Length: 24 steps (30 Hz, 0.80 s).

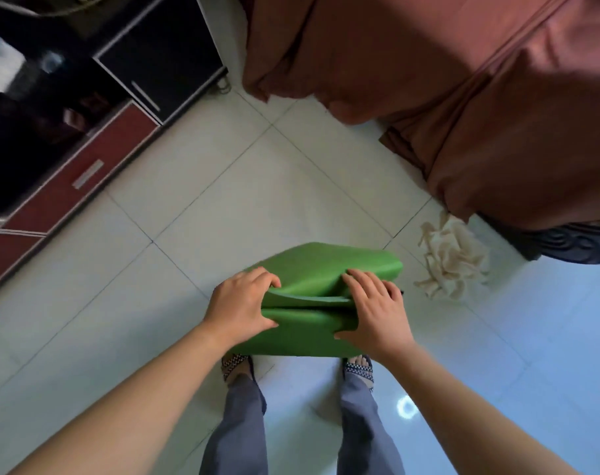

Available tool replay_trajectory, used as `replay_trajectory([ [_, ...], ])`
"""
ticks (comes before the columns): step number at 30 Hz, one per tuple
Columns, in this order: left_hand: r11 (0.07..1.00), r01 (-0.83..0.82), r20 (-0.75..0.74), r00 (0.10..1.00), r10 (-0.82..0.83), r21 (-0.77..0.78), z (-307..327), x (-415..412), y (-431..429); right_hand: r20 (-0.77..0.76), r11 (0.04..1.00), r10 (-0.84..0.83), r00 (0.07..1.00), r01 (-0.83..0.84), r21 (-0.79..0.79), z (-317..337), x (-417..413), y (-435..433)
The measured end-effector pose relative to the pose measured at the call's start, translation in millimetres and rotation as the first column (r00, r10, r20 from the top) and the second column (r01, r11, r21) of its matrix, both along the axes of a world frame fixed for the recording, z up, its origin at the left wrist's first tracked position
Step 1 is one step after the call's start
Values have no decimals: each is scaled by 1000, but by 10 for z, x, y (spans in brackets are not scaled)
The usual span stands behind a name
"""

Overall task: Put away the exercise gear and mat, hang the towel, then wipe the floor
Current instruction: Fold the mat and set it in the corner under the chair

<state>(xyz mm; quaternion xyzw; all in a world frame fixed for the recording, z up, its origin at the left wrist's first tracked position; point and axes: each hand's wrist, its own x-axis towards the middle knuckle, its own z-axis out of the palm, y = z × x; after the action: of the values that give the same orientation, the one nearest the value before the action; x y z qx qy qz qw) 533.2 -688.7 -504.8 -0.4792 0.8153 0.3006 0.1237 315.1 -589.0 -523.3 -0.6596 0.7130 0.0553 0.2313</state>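
While the left hand [238, 303] and the right hand [374, 311] are both gripping the green exercise mat [326, 265], the person is standing on a pale, glossy tile floor [223, 200] with thin grey grout lines running diagonally. The mat is being held bunched into loose folds in front of the legs, just above the feet. Left fingers are curling together over the top fold, with the thumb pressing on the near layer. Right fingers are lying slightly apart over the same fold, and the thumb is clamping the near face.

A low cabinet [86, 173] with black and red fronts and metal bar handles is running along the left side. Rust-brown fabric [463, 114] is draping down over the upper right, reaching the floor. A crumpled cream cloth [452, 262] is lying on the tiles to the right of the mat, near it but apart. A dark patterned thing [572, 243] is showing under the fabric edge; what it is cannot be told.

Grey trousers [237, 423] and checked sandals [358, 368] are showing below the mat. A bright ring of reflected light [406, 407] is glinting on the floor beside the right leg.
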Motion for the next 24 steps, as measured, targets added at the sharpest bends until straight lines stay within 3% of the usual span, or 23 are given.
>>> replay_trajectory([
  [4, 993, -36, 3, 999, 37, -113, 1229, -32, 268, 86, 998, 56, 995, -55, -9, 1121, -95, 56],
  [7, 977, -95, -13, 996, 94, -193, 2089, -33, 494, 147, 982, 189, 971, -183, -51, 1951, -186, 68],
  [11, 946, -217, -35, 976, 215, -243, 2963, 80, 869, 100, 922, 382, 919, -373, -102, 2814, -186, 41],
  [20, 778, -532, -85, 839, 537, -334, 4048, 802, 1903, 194, 810, 575, 795, -519, -274, 3742, 628, 134],
  [24, 646, -681, -107, 713, 693, -345, 4246, 1266, 2495, 148, 675, 732, 665, -678, -291, 4053, 1273, 292],
])
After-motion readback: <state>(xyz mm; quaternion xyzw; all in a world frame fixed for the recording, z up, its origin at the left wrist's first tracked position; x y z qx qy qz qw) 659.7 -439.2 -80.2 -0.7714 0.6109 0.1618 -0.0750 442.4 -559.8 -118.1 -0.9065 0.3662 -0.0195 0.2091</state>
